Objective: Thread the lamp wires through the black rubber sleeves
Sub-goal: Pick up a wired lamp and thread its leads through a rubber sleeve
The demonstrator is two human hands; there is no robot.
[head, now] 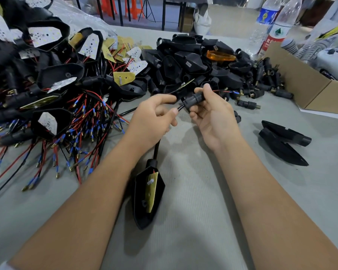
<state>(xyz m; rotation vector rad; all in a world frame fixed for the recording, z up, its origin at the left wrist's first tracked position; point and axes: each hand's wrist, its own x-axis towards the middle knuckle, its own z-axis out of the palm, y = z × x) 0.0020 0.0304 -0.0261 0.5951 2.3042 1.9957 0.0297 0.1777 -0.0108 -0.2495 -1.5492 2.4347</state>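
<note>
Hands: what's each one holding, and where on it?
Right hand grips the black rubber sleeve around its ribbed middle. Left hand pinches the black wire just below the sleeve's lower end.

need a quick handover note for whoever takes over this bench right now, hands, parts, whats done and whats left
Right hand: grips a black rubber sleeve; red and black wire ends already stick out past it.
Left hand: pinches the black cable just below the sleeve.
The cable runs down to the lamp housing lying on the grey table between the forearms.
Done: this lamp's wires are through the sleeve.
Left: seat the sleeve, then continue with the wired lamps on the left. Loose sleeves lie by the cardboard box.
</note>
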